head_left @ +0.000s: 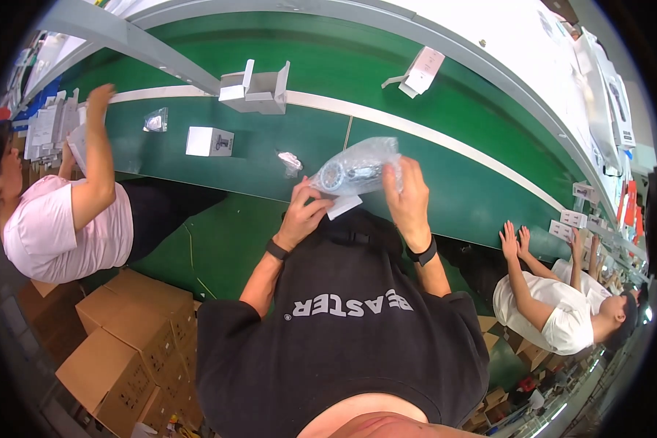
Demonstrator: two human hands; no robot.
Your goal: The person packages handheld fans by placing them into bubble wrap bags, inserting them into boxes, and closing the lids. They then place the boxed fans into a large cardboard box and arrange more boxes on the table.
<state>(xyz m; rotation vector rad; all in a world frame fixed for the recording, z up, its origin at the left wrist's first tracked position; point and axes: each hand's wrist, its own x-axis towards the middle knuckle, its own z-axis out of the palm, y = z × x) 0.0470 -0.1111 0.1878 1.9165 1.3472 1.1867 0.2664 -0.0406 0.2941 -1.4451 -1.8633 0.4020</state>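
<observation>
A clear plastic bag (365,162) is held up between my hands over the near edge of the green bench. Inside it lies a pale device with a round, ring-like part; the plastic blurs its kind. My left hand (299,217) is closed at the bag's lower left corner, fingers pinched together. Just right of those fingertips a small white card or flap (344,207) sticks out below the bag; what holds it is unclear. My right hand (409,201) grips the bag's right end between thumb and fingers.
On the bench stand a small white box (210,141) and an open white carton (254,91). Small plastic bags (155,120) lie nearby. Another open box (420,71) rests on the green belt (328,51). People work at left and right; brown cartons (124,343) stack behind left.
</observation>
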